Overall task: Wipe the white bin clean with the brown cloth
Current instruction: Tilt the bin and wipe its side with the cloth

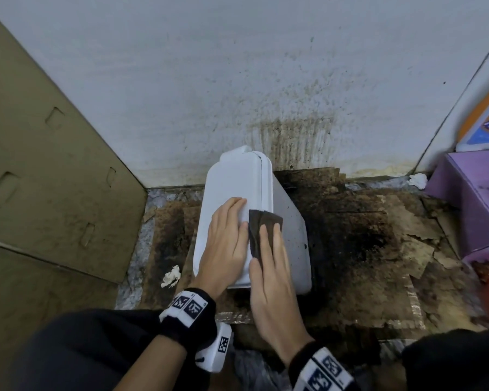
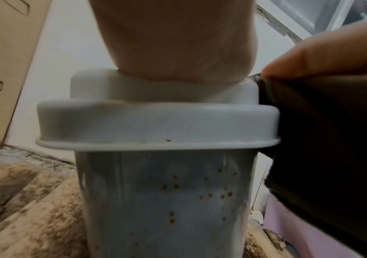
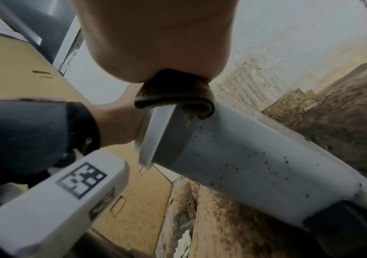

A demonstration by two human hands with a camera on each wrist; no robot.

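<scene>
Soft, even light fills the head view, with no hard shadows and no glare; straight lines bow toward the edges, and the lower right corner smears with motion blur. Both wrist views are dimmer and grainy. In each, the palm at the top of the frame is out of focus, and the edges curve strongly.

The bin point(image 1: 232, 193) stands on the floor point(image 1: 350, 263) near the far wall point(image 1: 237, 66). Left hand point(image 1: 223, 246) lies on its lid, right hand point(image 1: 274, 277) beside it on the cloth point(image 1: 261, 224). Cardboard point(image 1: 40, 165) leans left.
</scene>
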